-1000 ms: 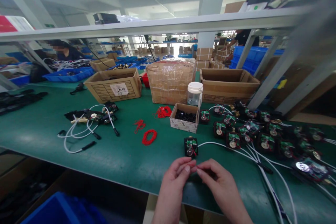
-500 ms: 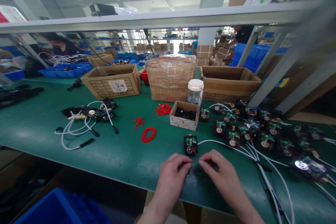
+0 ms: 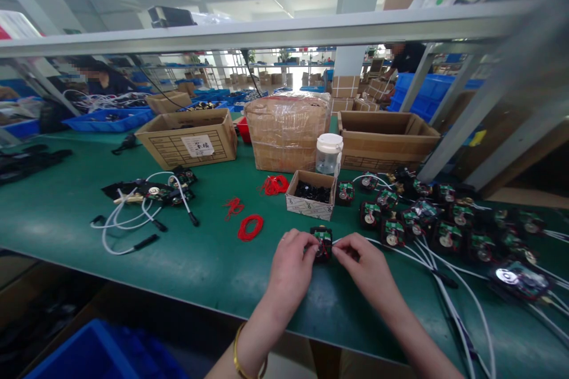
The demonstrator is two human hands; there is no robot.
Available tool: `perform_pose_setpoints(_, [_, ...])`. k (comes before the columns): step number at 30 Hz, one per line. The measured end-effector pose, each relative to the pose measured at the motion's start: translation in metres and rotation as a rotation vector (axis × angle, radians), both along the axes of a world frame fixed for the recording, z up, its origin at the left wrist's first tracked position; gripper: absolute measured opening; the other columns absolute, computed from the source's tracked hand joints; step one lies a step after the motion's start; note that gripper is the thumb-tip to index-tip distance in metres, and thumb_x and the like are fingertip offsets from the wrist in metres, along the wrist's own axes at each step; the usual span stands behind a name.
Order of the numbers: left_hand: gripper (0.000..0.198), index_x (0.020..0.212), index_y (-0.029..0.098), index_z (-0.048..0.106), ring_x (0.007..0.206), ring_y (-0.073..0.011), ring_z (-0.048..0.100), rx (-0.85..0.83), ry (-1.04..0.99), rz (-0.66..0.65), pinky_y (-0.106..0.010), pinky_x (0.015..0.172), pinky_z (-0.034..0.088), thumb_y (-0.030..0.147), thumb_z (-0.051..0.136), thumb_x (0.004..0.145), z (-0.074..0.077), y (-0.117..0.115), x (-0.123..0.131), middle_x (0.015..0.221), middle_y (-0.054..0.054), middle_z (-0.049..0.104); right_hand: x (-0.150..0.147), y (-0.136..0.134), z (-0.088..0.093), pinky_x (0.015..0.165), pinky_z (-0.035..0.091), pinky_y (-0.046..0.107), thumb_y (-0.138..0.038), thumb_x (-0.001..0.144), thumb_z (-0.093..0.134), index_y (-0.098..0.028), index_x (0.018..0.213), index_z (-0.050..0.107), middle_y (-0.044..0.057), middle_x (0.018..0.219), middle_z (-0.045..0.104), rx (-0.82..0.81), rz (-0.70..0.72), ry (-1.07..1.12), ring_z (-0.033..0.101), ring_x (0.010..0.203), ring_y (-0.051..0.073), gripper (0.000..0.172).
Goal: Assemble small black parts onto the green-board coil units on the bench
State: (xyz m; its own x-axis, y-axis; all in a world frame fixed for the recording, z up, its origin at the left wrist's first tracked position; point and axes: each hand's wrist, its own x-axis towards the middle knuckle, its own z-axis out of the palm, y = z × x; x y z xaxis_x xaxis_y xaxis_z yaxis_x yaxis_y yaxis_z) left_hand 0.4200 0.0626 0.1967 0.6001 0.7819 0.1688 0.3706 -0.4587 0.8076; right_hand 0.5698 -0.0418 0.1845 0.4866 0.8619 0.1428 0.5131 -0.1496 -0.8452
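Note:
A small black housing (image 3: 326, 235) with a green circuit board and thin red wires lies on the green bench, a white cable running off its right side. My left hand (image 3: 291, 263) reaches over the housing's left part. Its thumb and forefinger are pinched together there, and whatever is between them is too small to make out. At the right edge, beside the start of the cable, my right hand (image 3: 365, 263) is likewise closed in a pinch; its fingertips hide what they grip. The fingers cover part of the board.
Several similar housings (image 3: 448, 237) with white cables crowd the right. Behind my hands stands a small carton (image 3: 310, 208) of black parts, with a lidded jar (image 3: 329, 157) nearby. Red wire bundles (image 3: 250, 227) and a cabled assembly (image 3: 153, 192) lie left. Large cartons (image 3: 288, 142) line the back.
Both hands have moved forward, away from me, from the bare bench in front of the housing onto it. Their fingers stay pinched. The housing has stayed in about the same place.

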Motion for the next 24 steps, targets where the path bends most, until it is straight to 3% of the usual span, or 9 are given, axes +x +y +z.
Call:
perform_pose_setpoints(8, [0.015,0.083,0.023,0.067,0.091,-0.0237,0.058,0.044,0.052,-0.037,-0.034,0.081,0.04,0.012,0.059,0.09,0.008,0.007,0.0,0.09,-0.004,0.065,-0.003,0.006,0.004,0.068,0.044,0.033,-0.034,0.092,0.057,-0.022,0.08,0.066,0.002,0.081,0.061,0.018,0.029,-0.017,0.058,0.075,0.02,0.019])
perform_pose_setpoints(15, [0.016,0.089,0.021,0.07,0.095,-0.0227,0.06,0.147,0.21,-0.1,-0.033,0.084,0.043,0.014,0.056,0.095,0.013,0.018,0.005,0.093,-0.005,0.066,0.0,0.011,-0.007,0.067,0.042,0.032,-0.029,0.091,0.059,-0.023,0.079,0.066,0.001,0.08,0.06,0.035,0.014,-0.041,0.058,0.073,0.019,0.015])
perform_pose_setpoints(24, [0.017,0.09,0.022,0.073,0.094,-0.0201,0.062,0.219,0.237,-0.101,-0.031,0.084,0.046,0.015,0.058,0.096,0.014,0.027,0.01,0.094,-0.002,0.068,0.002,0.015,-0.01,0.066,0.043,0.032,-0.025,0.092,0.059,-0.022,0.079,0.064,0.001,0.081,0.058,0.065,-0.005,-0.105,0.058,0.072,0.02,0.014])
